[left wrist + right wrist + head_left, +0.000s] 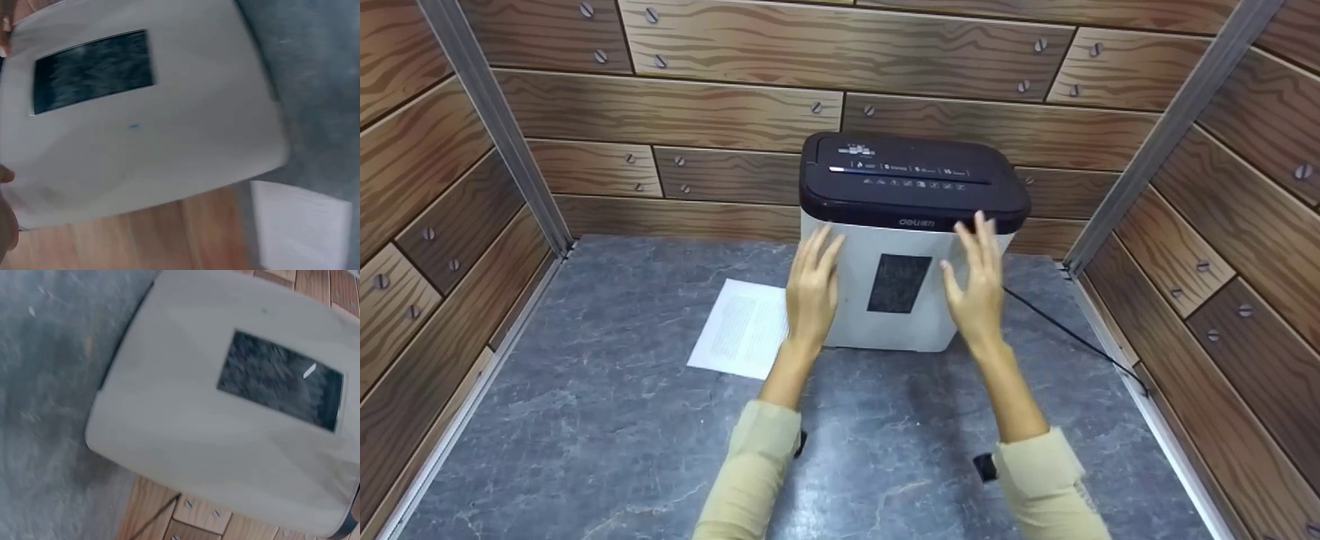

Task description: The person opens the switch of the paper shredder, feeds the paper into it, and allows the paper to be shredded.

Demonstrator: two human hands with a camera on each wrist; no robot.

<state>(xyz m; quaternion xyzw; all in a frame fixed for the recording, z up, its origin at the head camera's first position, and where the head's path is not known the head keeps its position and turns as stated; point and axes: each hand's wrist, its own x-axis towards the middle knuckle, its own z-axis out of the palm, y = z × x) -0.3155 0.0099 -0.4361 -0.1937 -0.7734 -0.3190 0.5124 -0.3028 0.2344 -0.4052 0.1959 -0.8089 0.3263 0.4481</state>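
A paper shredder (pixel 915 195) with a dark lid and a pale grey bin stands upright at the back of the floor. Its front has a dark window (pixel 899 283), which both wrist views also show. My left hand (pixel 811 289) is at the bin's front left, fingers extended upward toward the lid. At the front right, my right hand (pixel 979 289) is raised with fingers spread, their tips near the lid's front edge. Contact with the shredder cannot be made out. A printed sheet of paper (pixel 739 330) lies flat to the left, partly behind my left hand and wrist.
A black power cord (pixel 1072 334) runs from behind the shredder to the right edge of the floor. Wood-patterned walls (pixel 735 112) with metal corner posts (pixel 502 127) enclose the grey marbled floor (pixel 607 450) at the back and sides.
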